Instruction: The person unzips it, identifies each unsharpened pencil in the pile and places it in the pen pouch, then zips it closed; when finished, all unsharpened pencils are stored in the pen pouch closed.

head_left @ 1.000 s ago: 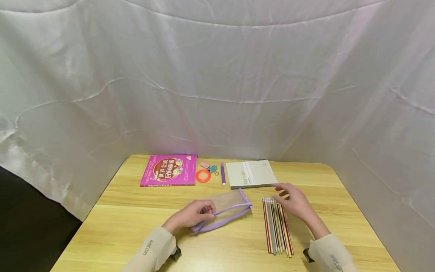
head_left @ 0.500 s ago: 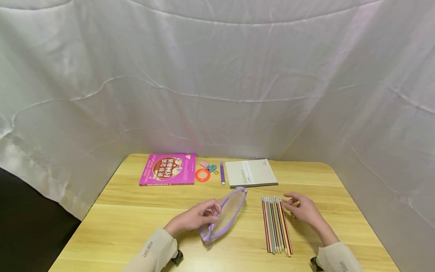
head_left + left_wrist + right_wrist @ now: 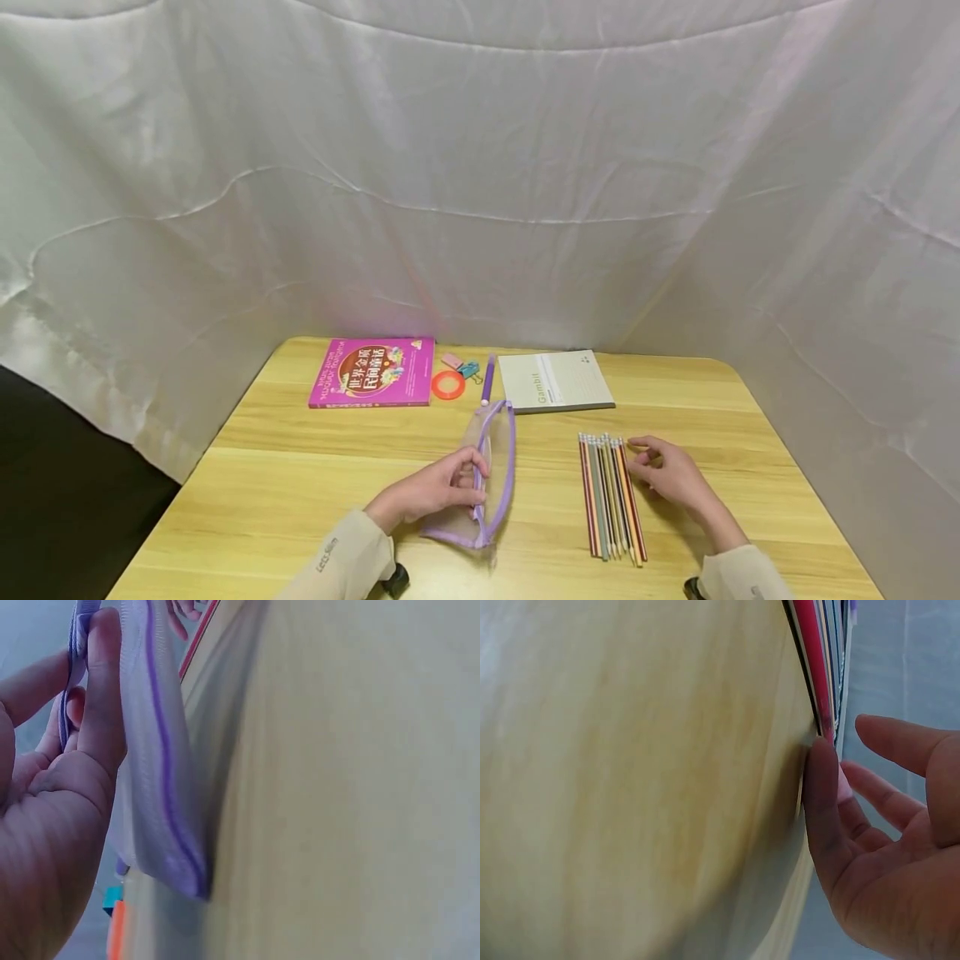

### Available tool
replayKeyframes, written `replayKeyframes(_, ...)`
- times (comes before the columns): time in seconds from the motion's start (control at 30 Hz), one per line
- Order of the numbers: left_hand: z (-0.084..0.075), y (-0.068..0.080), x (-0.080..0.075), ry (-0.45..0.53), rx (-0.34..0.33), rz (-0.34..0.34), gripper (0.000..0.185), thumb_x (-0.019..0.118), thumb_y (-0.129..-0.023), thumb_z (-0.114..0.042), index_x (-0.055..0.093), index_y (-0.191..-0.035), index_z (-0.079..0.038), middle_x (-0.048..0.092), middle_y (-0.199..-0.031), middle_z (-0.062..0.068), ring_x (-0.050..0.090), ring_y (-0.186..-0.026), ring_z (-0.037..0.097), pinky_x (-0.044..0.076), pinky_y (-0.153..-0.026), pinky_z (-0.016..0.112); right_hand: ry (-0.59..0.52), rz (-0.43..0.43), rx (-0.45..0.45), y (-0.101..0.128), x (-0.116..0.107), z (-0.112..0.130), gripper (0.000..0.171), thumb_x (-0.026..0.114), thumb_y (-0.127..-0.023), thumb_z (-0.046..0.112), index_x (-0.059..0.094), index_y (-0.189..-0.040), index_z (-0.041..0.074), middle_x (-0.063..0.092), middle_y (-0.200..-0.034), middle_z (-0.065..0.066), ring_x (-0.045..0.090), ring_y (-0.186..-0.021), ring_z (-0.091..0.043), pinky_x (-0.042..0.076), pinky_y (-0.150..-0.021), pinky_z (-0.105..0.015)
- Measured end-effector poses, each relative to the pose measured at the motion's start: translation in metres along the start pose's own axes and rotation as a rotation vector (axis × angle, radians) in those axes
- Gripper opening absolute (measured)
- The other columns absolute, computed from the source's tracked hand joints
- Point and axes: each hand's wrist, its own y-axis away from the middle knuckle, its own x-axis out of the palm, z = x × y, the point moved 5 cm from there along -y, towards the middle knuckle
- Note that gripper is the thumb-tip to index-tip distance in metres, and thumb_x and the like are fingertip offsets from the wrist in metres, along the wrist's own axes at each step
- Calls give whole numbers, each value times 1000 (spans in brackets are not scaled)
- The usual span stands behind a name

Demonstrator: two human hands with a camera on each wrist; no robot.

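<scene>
My left hand (image 3: 438,490) pinches one edge of the mouth of a see-through mesh pencil pouch (image 3: 501,483) with purple trim. The pouch stands on its side with its mouth gaping to the right; the left wrist view shows thumb and fingers around the purple-edged mesh (image 3: 161,750). Right of it, a row of several pencils (image 3: 609,500) lies side by side, eraser ends away from me. My right hand (image 3: 675,477) is at the row's right side near the eraser ends, fingers loosely bent. In the right wrist view a fingertip (image 3: 823,754) is right at the outermost red pencil (image 3: 810,645).
Along the back of the table lie a pink book (image 3: 371,372), an orange tape ring (image 3: 447,385), a pink eraser (image 3: 452,361), a teal binder clip (image 3: 469,369), a purple marker (image 3: 488,379) and a notebook (image 3: 557,382). Grey curtains (image 3: 495,275) hang around the table.
The left hand has turned the pouch more upright, its mouth now facing right toward the pencils. The right hand has moved from the notebook's corner down to the pencils' right side.
</scene>
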Motion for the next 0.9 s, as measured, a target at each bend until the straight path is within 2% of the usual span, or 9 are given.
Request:
replayKeyframes(0.3,10,-7,7,147,46,-7,39,68,-95,0,42,-122,11,64,-90,-1,68,-81,10,62,-76,23,-47,14,19,-1,4,0,48,68,-97,7,54,-143,-2,64,-103,-14,62,-75,-21,58,-58,-31)
replayKeyframes(0.43,14,-10,9,174,56,-40,39,68,-96,0,41,-122,12,65,-89,-1,69,-81,9,61,-75,23,-53,20,25,-2,6,0,50,69,-96,6,54,-143,-1,62,-104,-14,61,-72,-21,57,-57,-31)
replayKeyframes(0.63,20,-14,11,223,65,-89,40,67,-96,-1,40,-121,14,61,-93,0,68,-81,9,61,-76,23,-31,22,8,-5,9,-1,53,72,-93,4,55,-143,-3,60,-103,-14,59,-69,-18,54,-54,-29)
replayKeyframes(0.9,26,-15,11,290,103,-127,34,65,-97,1,41,-118,11,58,-102,0,67,-81,8,60,-77,23,-90,28,20,-5,9,-4,54,71,-93,0,52,-144,-5,57,-101,-14,61,-63,-20,55,-51,-28)
